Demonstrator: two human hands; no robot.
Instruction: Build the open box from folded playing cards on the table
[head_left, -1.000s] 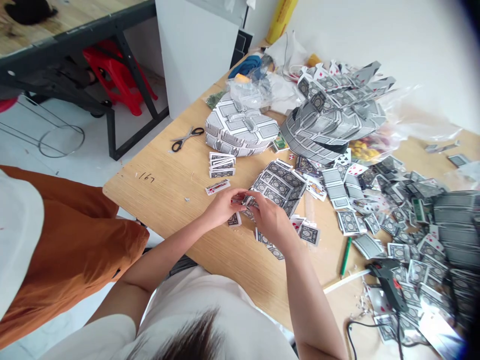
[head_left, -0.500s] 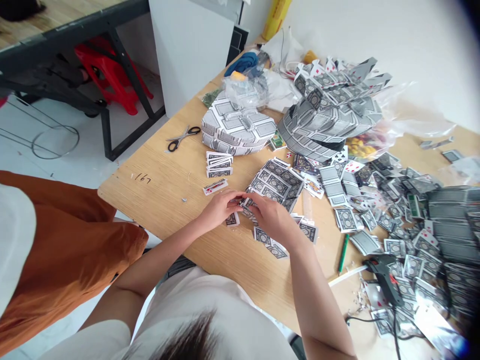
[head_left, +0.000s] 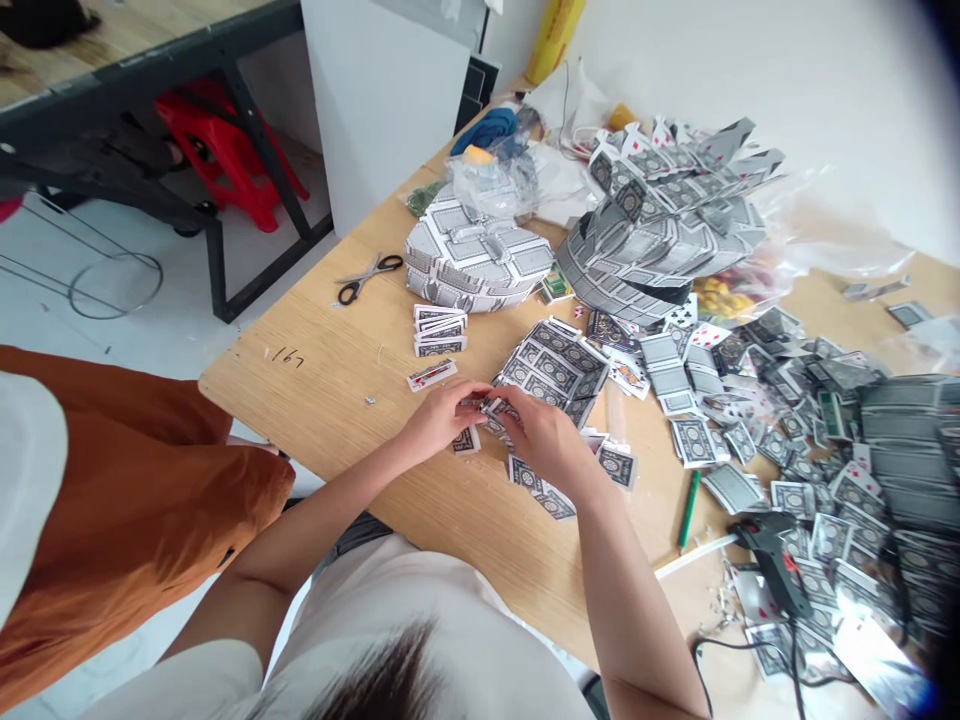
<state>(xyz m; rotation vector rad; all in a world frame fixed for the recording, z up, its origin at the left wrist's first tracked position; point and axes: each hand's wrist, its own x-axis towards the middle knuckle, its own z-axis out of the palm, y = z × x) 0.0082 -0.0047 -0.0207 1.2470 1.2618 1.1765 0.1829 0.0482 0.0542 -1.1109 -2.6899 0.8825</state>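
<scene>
A box-like piece made of patterned playing cards (head_left: 551,365) lies on the wooden table, its dark card backs facing up. At its near left corner, my left hand (head_left: 440,418) pinches the edge of the card piece. My right hand (head_left: 541,428) curls over the same corner from the right, fingers closed on it. The fingertips of both hands nearly meet there. Loose cards (head_left: 538,488) lie below my right hand, and one card (head_left: 466,440) sits beneath my left fingers. A folded card strip (head_left: 432,374) and a small card stack (head_left: 439,331) rest further left.
Scissors (head_left: 369,278) lie left of a heart-shaped card box (head_left: 476,250). Behind stands a large card-built form (head_left: 660,230). At right are scattered cards, a green pen (head_left: 689,508) and a glue gun (head_left: 772,565) with its cord. A person in orange trousers (head_left: 135,500) stands at left.
The whole view has shifted very slightly. Both hands stay at the same corner of the card piece, with barely any finger movement.
</scene>
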